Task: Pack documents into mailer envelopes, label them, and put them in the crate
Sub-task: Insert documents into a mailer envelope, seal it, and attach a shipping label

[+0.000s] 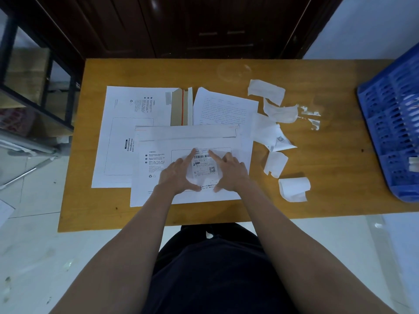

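A white mailer envelope (229, 141) lies flat near the table's front edge, its flap folded down at the top. A shipping label (204, 165) with barcode and QR code sits in the envelope's printed frame. My left hand (175, 175) presses the label's left side with straight forefinger and thumb. My right hand (232, 172) presses its right side the same way. A second open mailer (127, 123) lies behind on the left, its brown flap with a red strip showing. A printed document (224, 108) lies behind the front envelope. The blue crate (390, 118) stands at the far right.
Several torn label backings (275, 163) and paper scraps lie scattered on the wooden table (328, 177) between the envelope and the crate. A dark cabinet stands behind the table. A black metal shelf with boxes is at the left. White tiled floor surrounds the table.
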{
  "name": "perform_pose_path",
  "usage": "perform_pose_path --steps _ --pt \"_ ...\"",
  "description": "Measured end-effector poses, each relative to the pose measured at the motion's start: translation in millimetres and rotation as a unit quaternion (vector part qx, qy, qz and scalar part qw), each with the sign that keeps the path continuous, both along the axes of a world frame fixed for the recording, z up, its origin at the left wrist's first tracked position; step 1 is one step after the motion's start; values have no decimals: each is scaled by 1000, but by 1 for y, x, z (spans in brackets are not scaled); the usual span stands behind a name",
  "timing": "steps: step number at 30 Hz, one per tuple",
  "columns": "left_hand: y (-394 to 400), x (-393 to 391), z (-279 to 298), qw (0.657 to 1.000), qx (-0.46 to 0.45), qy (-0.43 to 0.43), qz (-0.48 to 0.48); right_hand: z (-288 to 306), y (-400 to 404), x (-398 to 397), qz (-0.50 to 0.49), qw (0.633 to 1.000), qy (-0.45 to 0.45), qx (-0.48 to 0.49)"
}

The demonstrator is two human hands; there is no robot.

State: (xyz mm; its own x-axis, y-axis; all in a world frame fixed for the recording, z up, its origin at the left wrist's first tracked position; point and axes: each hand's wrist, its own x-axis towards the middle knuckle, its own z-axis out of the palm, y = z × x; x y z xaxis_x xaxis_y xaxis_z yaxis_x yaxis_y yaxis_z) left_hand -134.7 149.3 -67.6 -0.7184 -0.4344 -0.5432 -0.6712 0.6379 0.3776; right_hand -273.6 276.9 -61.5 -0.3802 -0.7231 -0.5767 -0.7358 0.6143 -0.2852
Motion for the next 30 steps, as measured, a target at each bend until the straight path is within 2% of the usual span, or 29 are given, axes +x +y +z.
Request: perform_pose_path --steps 4,9,11,13,14,15,16,18,20,22,25,28,29,30 --pt "-3 1 -1 1000 3 -11 -6 -2 2 -5 -7 1000 -25 4" --pt "-3 2 0 992 -103 -56 -46 -1 -3 -8 -34 998 -46 6" --pt "-3 2 2 992 -102 -65 -32 3 -4 -10 -80 992 -99 -5" --pt "-2 -5 6 996 -65 -13 67 9 -5 -12 -226 961 -147 -62" --pt "0 -10 10 990 -59 36 127 12 -6 -12 -298 944 -106 -90" --pt "4 -17 12 979 -67 92 168 16 -8 -10 -339 936 -25 -91" --pt "8 -25 15 968 -86 149 181 18 -9 -8 -356 931 46 -64" --pt "16 -41 17 959 -122 223 121 21 -10 -7 -372 925 76 2" --pt "24 -54 17 976 -118 182 22 23 -11 -8 -401 915 33 23" --pt "29 -62 15 992 -87 92 -7 24 -11 -15 -454 891 -25 5" --pt "29 -73 23 996 -78 39 21 29 -13 -30 -529 834 -142 -66" --pt "25 -96 43 997 -18 -16 79 44 -20 -40 -596 730 -301 -148" --pt "22 -104 50 993 16 -24 117 47 -23 -44 -595 707 -344 -164" --pt "19 -110 57 986 51 -28 158 50 -26 -46 -580 703 -374 -173"
